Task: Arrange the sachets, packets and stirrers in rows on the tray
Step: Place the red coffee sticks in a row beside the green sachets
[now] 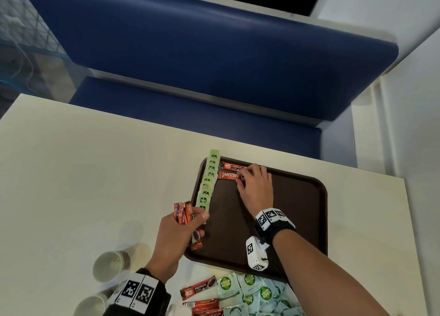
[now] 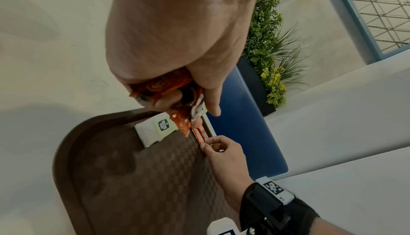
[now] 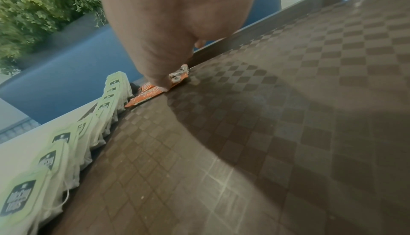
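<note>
A brown tray (image 1: 297, 208) lies on the white table. A row of green tea bags (image 1: 208, 180) runs along its left edge. Two red coffee sachets lie side by side at the far left corner: a Premium one (image 1: 232, 166) and a Nescafe one (image 1: 228, 175). My right hand (image 1: 241, 178) pinches the right end of the Nescafe sachet (image 3: 146, 95), flat on the tray (image 3: 288, 133). My left hand (image 1: 198, 225) grips a bundle of red sachets (image 1: 183, 212) at the tray's left edge. The left wrist view shows that bundle (image 2: 164, 86) and the right hand (image 2: 208, 142).
Loose red sachets (image 1: 200, 289) and a pile of white and green Coco packets (image 1: 257, 294) lie on the table near the tray's front edge. Two paper cups (image 1: 109, 265) stand at the front left. A blue bench (image 1: 214, 77) runs behind the table.
</note>
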The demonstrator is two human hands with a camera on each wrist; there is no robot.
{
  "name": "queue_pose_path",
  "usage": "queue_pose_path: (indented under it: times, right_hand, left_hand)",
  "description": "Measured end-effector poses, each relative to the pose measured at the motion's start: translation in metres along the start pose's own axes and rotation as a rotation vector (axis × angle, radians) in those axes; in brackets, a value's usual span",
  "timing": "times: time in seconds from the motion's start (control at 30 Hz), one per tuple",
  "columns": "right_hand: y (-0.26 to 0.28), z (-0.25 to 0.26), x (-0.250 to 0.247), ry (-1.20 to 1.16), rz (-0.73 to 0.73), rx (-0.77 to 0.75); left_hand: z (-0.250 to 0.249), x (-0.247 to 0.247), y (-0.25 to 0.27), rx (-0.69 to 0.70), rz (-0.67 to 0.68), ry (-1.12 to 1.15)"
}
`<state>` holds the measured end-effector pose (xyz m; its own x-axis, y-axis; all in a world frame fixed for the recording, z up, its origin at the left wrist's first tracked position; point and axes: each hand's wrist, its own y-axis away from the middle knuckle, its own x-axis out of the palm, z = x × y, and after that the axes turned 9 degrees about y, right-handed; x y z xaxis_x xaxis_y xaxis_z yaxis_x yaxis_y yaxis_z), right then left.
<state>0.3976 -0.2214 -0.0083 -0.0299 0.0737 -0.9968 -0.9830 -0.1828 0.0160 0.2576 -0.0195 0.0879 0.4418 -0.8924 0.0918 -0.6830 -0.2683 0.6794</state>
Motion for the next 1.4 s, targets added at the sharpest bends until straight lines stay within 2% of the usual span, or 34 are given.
queue_pose_path:
  times: [0.3, 0.47, 0.53, 0.67, 0.77, 0.93, 1.4]
  right_hand:
    - [-0.004, -0.001, -0.001, 0.006, -0.015, 0.0]
    - [-0.004, -0.001, -0.004, -0.07, 0.0, 0.022]
    - [-0.002, -0.002, -0.006, -0.212, -0.011, 0.121]
    - [0.009, -0.001, -0.006, -0.545, -0.052, 0.428]
    - [0.015, 0.0, -0.004, -0.65, -0.032, 0.505]
    - [0.013, 0.005, -0.003, -0.724, -0.009, 0.504]
    - [0.01, 0.007, -0.002, -0.743, -0.026, 0.46]
  left_hand:
    - [0.002, 0.0, -0.002, -0.007, 0.003, 0.001]
    - [0.001, 0.0, -0.003, -0.009, 0.005, -0.001]
    - [0.001, 0.0, -0.003, -0.01, 0.002, -0.002]
    - [0.002, -0.001, -0.002, -0.013, 0.003, 0.001]
    - [0.003, 0.0, -0.001, -0.017, 0.014, 0.003]
    - [0.003, 0.001, -0.001, -0.017, 0.017, 0.003]
    - [0.006, -0.005, -0.003, -0.015, 0.029, 0.024]
